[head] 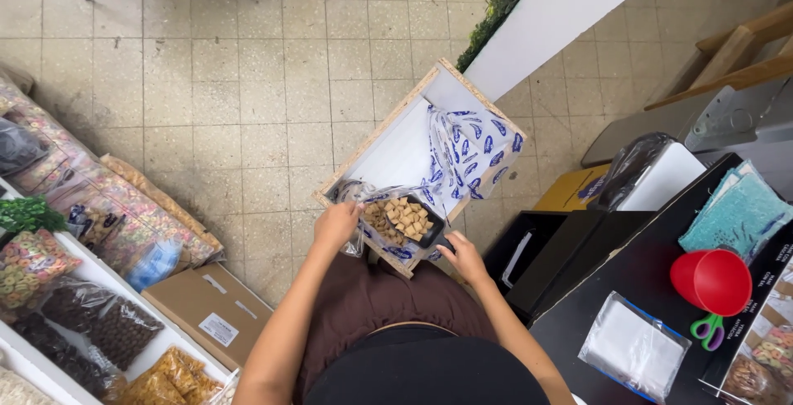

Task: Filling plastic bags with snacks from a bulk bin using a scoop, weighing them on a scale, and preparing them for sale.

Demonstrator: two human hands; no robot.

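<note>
clear bags of colourful cereal (99, 207) line the shelf at far left. left hand (334, 225) pinches the open plastic bag (388, 207) at its left edge, fingers clamped on the film. cereal squares on a black tray (406, 221) lie just right of those fingers, the nearer hand; right hand (462, 258) grips the tray's lower right corner.

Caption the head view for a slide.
Left hand grips a clear bag around a black tray of square snacks; right hand rests beside the tray.
</note>
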